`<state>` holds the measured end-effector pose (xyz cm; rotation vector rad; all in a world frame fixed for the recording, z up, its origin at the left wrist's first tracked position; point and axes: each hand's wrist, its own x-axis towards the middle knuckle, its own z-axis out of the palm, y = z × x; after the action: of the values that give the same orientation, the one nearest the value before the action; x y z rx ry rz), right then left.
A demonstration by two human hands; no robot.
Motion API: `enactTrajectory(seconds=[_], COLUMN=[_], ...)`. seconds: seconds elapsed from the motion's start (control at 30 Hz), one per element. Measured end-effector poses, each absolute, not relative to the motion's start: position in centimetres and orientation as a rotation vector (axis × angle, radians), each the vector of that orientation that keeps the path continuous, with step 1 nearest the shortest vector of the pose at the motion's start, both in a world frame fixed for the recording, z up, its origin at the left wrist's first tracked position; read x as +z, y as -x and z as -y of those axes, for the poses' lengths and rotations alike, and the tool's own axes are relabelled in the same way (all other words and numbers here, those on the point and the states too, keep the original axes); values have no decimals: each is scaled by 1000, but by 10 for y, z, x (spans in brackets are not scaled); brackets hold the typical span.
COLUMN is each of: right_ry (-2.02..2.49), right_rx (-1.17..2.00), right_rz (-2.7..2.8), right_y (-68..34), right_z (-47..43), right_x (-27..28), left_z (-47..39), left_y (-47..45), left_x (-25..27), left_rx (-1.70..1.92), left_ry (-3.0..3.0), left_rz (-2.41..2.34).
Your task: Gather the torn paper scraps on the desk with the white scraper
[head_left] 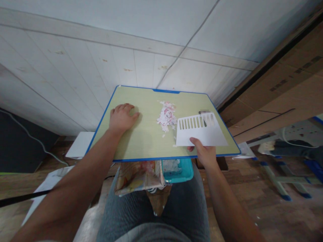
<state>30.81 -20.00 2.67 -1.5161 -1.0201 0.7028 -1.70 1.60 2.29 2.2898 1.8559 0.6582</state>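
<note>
In my right hand is a white sheet with a row of slots, pinched at its near edge with the thumb on top. Whether it is paper or plastic I cannot tell. A pile of small white and pinkish paper scraps lies mid-table, just left of the sheet. My left hand rests on the left part of the pale green tabletop, palm down with its fingers apart. Nothing is in it. A small dark object shows behind the sheet's far edge, too blurred to name.
Below the table's near edge, a turquoise basket with whitish bits and a patterned bag sit by my legs. Stacked cardboard boxes flank the right side. A panelled wall with a grey cable stands behind the table.
</note>
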Motion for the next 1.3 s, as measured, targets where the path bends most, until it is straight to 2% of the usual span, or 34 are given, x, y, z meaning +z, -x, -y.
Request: enactTrajectory(seconds=[0.93,1.3], right_ry=[1502,1530], right_rx=[872,631], right_rz=[966,901], right_y=[-312,-306], right_z=[208,186], right_x=[36,16], left_z=[-18,-18], left_y=[19,18], left_x=[22,20], left_rx=[649,677], left_ry=[-2297,-2287], left_rz=[-1844,-1859])
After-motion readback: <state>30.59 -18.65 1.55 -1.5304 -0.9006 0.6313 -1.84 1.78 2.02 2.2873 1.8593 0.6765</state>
